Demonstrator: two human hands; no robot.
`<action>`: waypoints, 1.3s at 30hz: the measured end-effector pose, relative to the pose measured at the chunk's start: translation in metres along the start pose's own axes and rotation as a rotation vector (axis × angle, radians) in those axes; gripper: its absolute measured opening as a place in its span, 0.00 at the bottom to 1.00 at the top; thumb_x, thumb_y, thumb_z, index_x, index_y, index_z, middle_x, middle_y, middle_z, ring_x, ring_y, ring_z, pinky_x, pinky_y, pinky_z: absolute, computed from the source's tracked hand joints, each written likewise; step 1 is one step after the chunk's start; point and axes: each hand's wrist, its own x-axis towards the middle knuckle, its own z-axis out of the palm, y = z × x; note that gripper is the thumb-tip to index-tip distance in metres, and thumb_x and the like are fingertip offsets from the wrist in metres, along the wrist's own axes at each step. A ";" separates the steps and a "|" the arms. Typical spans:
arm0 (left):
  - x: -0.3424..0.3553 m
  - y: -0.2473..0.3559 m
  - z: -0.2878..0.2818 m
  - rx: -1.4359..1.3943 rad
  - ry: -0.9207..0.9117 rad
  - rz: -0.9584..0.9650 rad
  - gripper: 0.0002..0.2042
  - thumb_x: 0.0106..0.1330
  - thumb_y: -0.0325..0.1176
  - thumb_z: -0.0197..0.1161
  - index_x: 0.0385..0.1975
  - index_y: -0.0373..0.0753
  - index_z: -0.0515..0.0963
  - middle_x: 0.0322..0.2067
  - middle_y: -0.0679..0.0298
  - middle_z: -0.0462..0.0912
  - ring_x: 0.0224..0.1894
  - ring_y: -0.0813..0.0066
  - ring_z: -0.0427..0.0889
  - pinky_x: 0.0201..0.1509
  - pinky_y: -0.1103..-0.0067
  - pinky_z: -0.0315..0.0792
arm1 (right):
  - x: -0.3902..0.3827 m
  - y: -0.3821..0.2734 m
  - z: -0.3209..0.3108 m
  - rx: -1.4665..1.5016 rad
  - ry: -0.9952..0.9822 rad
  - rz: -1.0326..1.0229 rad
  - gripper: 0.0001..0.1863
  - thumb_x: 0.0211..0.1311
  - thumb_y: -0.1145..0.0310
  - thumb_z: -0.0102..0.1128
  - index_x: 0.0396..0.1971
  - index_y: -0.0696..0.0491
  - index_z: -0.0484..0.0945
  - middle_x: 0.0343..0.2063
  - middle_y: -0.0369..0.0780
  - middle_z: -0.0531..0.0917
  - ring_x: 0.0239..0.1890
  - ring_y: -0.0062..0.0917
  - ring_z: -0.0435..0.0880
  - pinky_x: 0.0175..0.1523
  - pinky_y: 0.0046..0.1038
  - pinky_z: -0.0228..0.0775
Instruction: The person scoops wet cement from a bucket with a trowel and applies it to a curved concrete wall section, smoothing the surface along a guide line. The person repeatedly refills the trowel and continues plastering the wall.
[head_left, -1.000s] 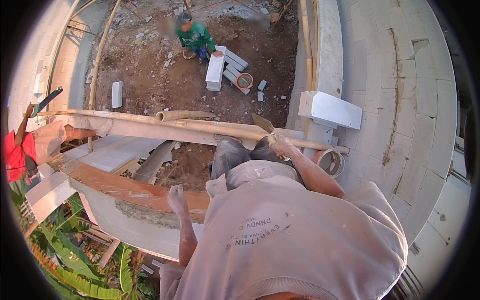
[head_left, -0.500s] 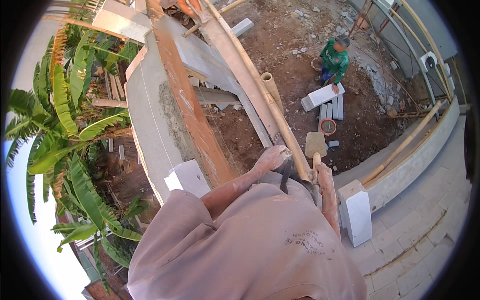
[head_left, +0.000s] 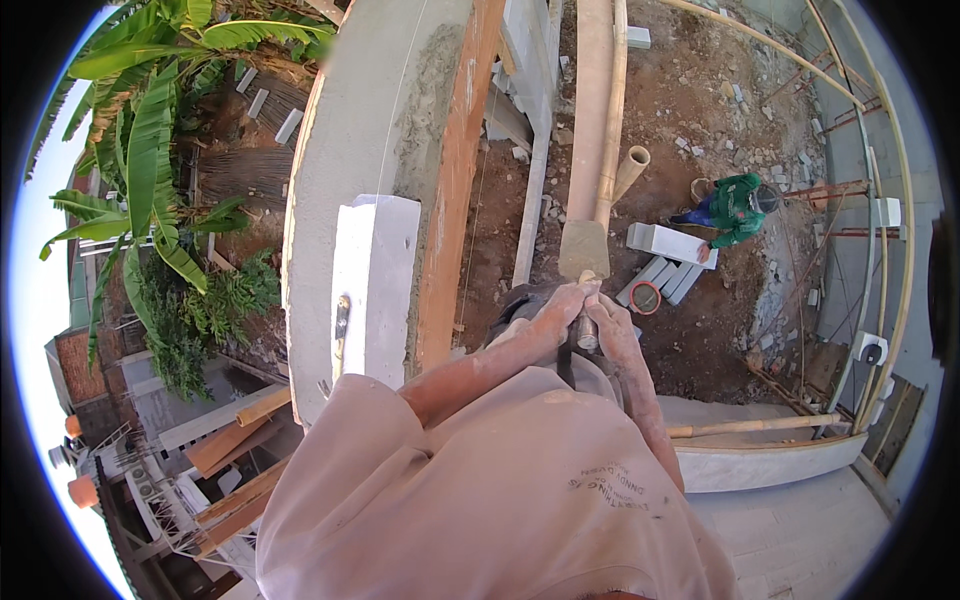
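A trowel [head_left: 583,250] with a flat, mortar-coloured blade points away from me, close in front of my body. My right hand [head_left: 617,330] is closed around its handle from the right. My left hand [head_left: 562,308] is closed too, its fingers against the same handle; the palm side is hidden. The handle's butt shows between the two hands. Both hands are dusted with pale powder. To the left, a white block [head_left: 395,285] stands on the mortar-topped wall [head_left: 350,120], beside a taut string. A small slender tool [head_left: 342,325] shows against the block's pale side.
A long wooden plank [head_left: 460,190] edges the wall. A narrow board [head_left: 590,120] and a bamboo pole [head_left: 613,100] run ahead over the lower ground. Down there, a person in green [head_left: 738,205] bends by white blocks [head_left: 672,243] and a round bucket [head_left: 645,297]. Banana plants [head_left: 150,140] grow left.
My view has turned left, so the wall and its block show more fully. The trowel has come in toward my body's middle, and my left hand has joined my right at its handle.
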 end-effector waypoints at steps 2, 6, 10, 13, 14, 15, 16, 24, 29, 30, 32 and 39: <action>-0.001 0.015 -0.016 -0.189 0.006 -0.116 0.15 0.72 0.35 0.47 0.52 0.33 0.70 0.41 0.58 0.75 0.43 0.70 0.79 0.44 0.77 0.76 | 0.011 -0.014 0.001 -0.194 -0.122 0.042 0.17 0.67 0.60 0.51 0.41 0.59 0.80 0.22 0.33 0.78 0.22 0.15 0.74 0.28 0.21 0.67; 0.021 0.030 -0.054 -0.283 0.484 -0.572 0.10 0.68 0.33 0.55 0.44 0.36 0.68 0.30 0.58 0.76 0.26 0.69 0.81 0.26 0.72 0.78 | 0.025 -0.007 -0.023 -0.198 -0.115 0.178 0.13 0.68 0.65 0.52 0.44 0.58 0.78 0.26 0.36 0.82 0.20 0.15 0.77 0.24 0.19 0.70; 0.017 0.032 -0.129 0.132 0.487 -0.577 0.12 0.66 0.35 0.59 0.40 0.37 0.66 0.23 0.63 0.75 0.20 0.74 0.77 0.18 0.76 0.74 | 0.050 0.089 -0.092 -0.422 0.285 -0.015 0.14 0.60 0.72 0.53 0.44 0.62 0.77 0.32 0.43 0.83 0.35 0.27 0.83 0.41 0.29 0.76; 0.021 0.053 -0.152 0.289 0.482 -0.621 0.12 0.64 0.36 0.63 0.32 0.36 0.69 0.21 0.64 0.74 0.17 0.75 0.75 0.18 0.76 0.72 | 0.018 0.125 -0.107 -0.259 0.297 0.081 0.22 0.57 0.68 0.61 0.50 0.62 0.73 0.41 0.47 0.82 0.46 0.34 0.82 0.55 0.33 0.70; 0.020 0.060 -0.153 0.311 0.466 -0.613 0.12 0.63 0.36 0.63 0.30 0.36 0.69 0.20 0.65 0.73 0.17 0.75 0.75 0.17 0.77 0.72 | 0.000 0.134 -0.104 -0.325 0.336 0.108 0.25 0.58 0.65 0.63 0.53 0.62 0.71 0.45 0.48 0.81 0.50 0.36 0.80 0.59 0.35 0.67; 0.028 0.057 -0.156 0.373 0.462 -0.580 0.13 0.61 0.36 0.65 0.24 0.36 0.70 0.18 0.66 0.72 0.16 0.75 0.74 0.17 0.77 0.69 | -0.001 0.215 -0.109 -0.304 0.389 0.248 0.28 0.61 0.60 0.60 0.57 0.62 0.68 0.51 0.48 0.78 0.54 0.36 0.77 0.63 0.36 0.62; 0.022 0.060 -0.156 0.368 0.486 -0.603 0.13 0.61 0.36 0.65 0.25 0.35 0.70 0.18 0.66 0.72 0.16 0.75 0.74 0.17 0.76 0.68 | -0.001 0.297 -0.112 -0.296 0.400 0.391 0.31 0.65 0.55 0.58 0.60 0.61 0.65 0.57 0.49 0.75 0.59 0.36 0.74 0.68 0.37 0.56; 0.035 0.018 -0.180 0.506 0.351 -0.738 0.15 0.56 0.39 0.66 0.31 0.32 0.73 0.24 0.57 0.79 0.22 0.67 0.80 0.25 0.68 0.73 | -0.022 0.161 -0.082 0.225 0.249 0.394 0.32 0.70 0.51 0.43 0.64 0.60 0.61 0.60 0.50 0.70 0.63 0.38 0.68 0.70 0.37 0.51; 0.026 0.031 -0.161 1.133 0.598 -0.529 0.18 0.50 0.39 0.65 0.37 0.36 0.75 0.31 0.48 0.83 0.39 0.45 0.81 0.44 0.57 0.72 | -0.013 0.087 -0.076 0.848 0.022 0.206 0.33 0.73 0.48 0.34 0.66 0.59 0.59 0.63 0.51 0.67 0.65 0.40 0.65 0.72 0.37 0.48; 0.019 0.045 -0.156 1.127 0.633 -0.512 0.17 0.50 0.39 0.65 0.37 0.36 0.75 0.31 0.48 0.83 0.39 0.45 0.81 0.44 0.57 0.72 | -0.010 0.077 -0.074 0.849 0.011 0.214 0.33 0.73 0.47 0.32 0.66 0.58 0.58 0.63 0.51 0.67 0.66 0.40 0.64 0.72 0.37 0.47; 0.007 0.074 -0.153 1.125 0.710 -0.461 0.16 0.50 0.37 0.65 0.38 0.38 0.74 0.30 0.48 0.82 0.39 0.44 0.81 0.44 0.56 0.72 | -0.006 0.069 -0.066 0.738 0.029 0.261 0.34 0.73 0.45 0.31 0.66 0.57 0.59 0.62 0.52 0.68 0.65 0.41 0.65 0.72 0.38 0.48; -0.063 0.122 -0.182 1.081 1.269 -0.324 0.12 0.53 0.36 0.64 0.33 0.35 0.75 0.24 0.47 0.81 0.31 0.48 0.81 0.39 0.58 0.71 | 0.022 0.119 -0.101 -0.293 -0.012 0.516 0.33 0.70 0.42 0.34 0.61 0.54 0.67 0.54 0.52 0.75 0.60 0.43 0.71 0.67 0.39 0.56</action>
